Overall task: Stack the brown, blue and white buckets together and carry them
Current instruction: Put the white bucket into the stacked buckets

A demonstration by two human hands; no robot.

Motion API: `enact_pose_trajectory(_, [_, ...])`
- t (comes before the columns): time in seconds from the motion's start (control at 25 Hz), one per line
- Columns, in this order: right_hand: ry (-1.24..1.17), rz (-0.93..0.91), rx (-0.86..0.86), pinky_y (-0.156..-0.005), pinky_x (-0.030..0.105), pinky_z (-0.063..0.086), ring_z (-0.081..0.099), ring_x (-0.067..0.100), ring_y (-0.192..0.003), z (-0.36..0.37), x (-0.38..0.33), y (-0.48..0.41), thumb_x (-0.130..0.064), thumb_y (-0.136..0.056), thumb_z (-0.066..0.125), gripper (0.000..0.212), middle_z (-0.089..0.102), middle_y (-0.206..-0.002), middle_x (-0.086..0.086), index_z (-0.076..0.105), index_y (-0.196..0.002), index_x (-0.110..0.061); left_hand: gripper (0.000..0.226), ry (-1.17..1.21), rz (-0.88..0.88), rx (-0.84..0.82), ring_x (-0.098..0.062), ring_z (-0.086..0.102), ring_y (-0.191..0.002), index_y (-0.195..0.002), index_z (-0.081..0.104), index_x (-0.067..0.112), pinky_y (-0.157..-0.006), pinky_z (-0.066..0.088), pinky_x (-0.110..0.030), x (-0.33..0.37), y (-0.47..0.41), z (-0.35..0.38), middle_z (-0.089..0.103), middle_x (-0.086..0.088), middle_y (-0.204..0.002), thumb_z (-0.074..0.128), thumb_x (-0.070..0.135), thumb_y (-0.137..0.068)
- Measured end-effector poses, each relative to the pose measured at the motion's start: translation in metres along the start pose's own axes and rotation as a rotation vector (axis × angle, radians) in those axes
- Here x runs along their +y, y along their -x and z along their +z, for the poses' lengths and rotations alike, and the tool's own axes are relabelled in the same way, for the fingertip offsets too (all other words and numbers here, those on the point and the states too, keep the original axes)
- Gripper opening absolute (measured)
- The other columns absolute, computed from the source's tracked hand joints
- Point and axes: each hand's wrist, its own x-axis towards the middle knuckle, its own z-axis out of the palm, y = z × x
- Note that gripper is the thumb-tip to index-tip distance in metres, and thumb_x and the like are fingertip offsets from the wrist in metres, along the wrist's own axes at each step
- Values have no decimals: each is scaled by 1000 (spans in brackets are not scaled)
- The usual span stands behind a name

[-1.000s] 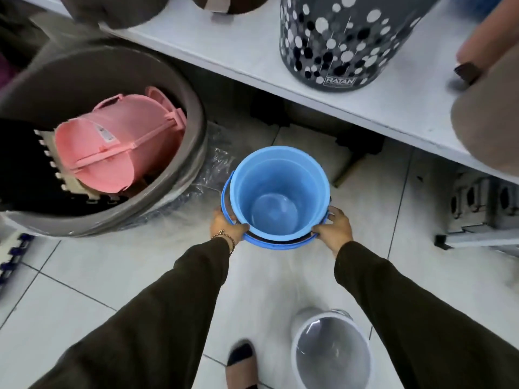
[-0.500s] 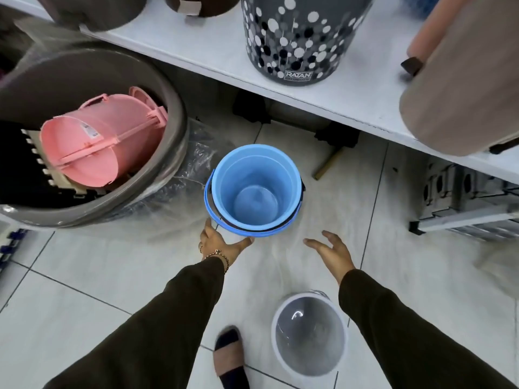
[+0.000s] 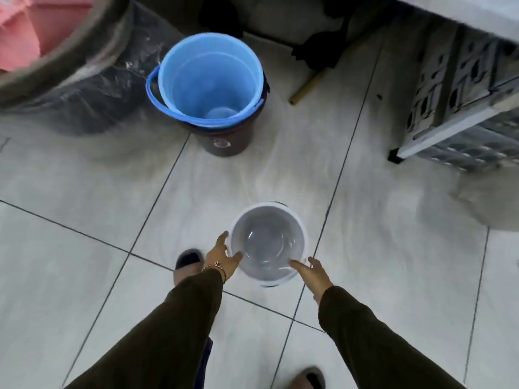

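Hands at white bucket (image 3: 268, 244) on tile floor (image 3: 84, 197) — left hand (image 3: 222, 255) w/ fingers spread, touching its left rim; right hand (image 3: 314, 272) open, fingertips at the near-right rim. Neither closed on it; can't tell if it's lifted. Blue bucket (image 3: 209, 80) is nested inside brown bucket (image 3: 224, 140), upright, well apart further back, just beside big grey tub (image 3: 64, 80) wrapped in plastic.

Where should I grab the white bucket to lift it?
By its rim, from both sides. The white bucket stands upright and open on the floor, and the left hand and right hand already flank its near rim. Its handle isn't clearly visible.
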Motion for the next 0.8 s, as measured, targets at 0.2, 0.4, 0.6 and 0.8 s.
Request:
enact_pose_trajectory(0.2, [-145,-152,-26,-108,41,34,46,27,-126,23,42,-27,-19,-95,62,70,44,-149,7,22,-152,-24,57,14,1,146,-40,62,-88,-140,38,22,-80,59,-47,-13,-19,32,64,-22,-112,53,8,-87])
enact_pose_trajectory(0.4, [-435,-200,3,-98,60,47,47,38,-132,-2,7,14,-22,-96,55,69,42,-149,2,20,-150,-47,54,400,-26,171,-38,54,-86,-128,48,26,-75,58,-60,32,21,28,56,-17,-111,48,-2,-81])
enact_pose_trajectory(0.6, [-667,-368,36,-98,49,53,58,30,-121,-37,-91,95,-14,-93,62,81,49,-144,13,14,-157,-26,59,767,86,108,-41,55,-100,-126,48,28,-82,53,-65,125,91,-13,55,-7,-92,43,-11,-82])
enact_pose_trajectory(0.8, [-545,-657,73,-88,39,59,66,16,-101,-28,-208,161,-7,-92,64,56,61,-128,6,43,-143,-17,56,858,271,162,-42,63,-109,-128,45,29,-72,61,-50,199,111,-98,63,-18,-112,48,-7,-85])
